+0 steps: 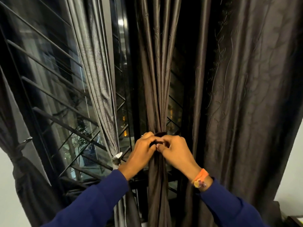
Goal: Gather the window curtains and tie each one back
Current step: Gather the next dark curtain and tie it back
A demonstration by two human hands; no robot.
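1. Two hands meet at the middle curtain (157, 95), a gathered bundle hanging straight ahead, long axis vertical.
2. Left hand (141, 151) and right hand (175, 151) each pinch the dark tie (159, 141) wrapped round it (equally near).
3. Next likely: cinch the tie.

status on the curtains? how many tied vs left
Done: far-left dark curtain and grey curtain look tied. In hand: left hand and right hand work a dark tie round the gathered middle curtain. Left: right-hand curtain hangs loose.
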